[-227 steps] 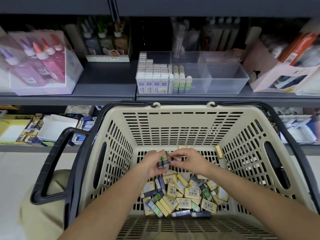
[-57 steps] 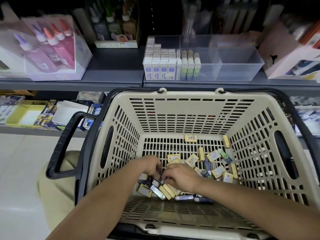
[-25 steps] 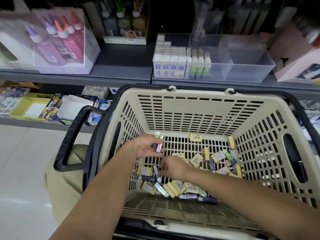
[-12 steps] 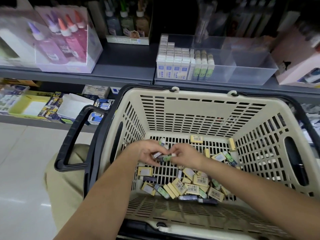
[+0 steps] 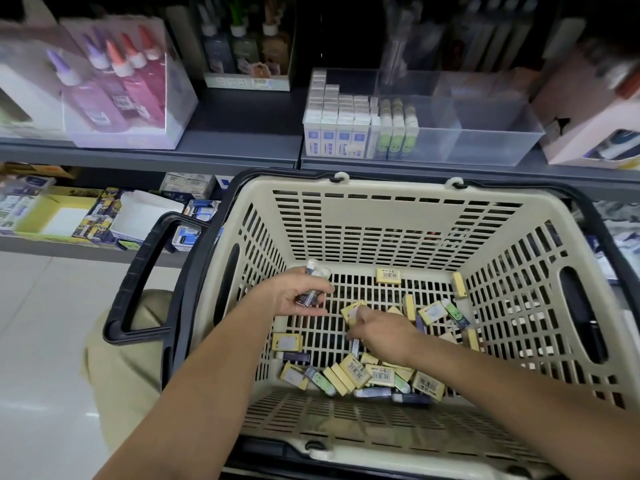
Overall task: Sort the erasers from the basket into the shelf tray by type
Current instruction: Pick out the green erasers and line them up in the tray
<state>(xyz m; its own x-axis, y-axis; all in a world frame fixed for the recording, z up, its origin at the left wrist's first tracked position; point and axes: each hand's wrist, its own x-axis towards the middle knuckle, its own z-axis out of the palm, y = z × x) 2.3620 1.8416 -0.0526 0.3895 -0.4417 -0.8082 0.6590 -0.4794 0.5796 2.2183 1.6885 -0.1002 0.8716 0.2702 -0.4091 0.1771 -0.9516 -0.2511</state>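
My left hand (image 5: 298,295) clamps several sleeved erasers (image 5: 310,296) at frame centre, my right hand (image 5: 384,332) pinches another (image 5: 355,345) — light, stiff blocks, probably best gripped across the long sides.

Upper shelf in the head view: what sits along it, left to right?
Clear box of glue bottles → small carton of bottles → clear divided shelf tray, holding white-and-blue erasers then green smiley erasers → pink carton.
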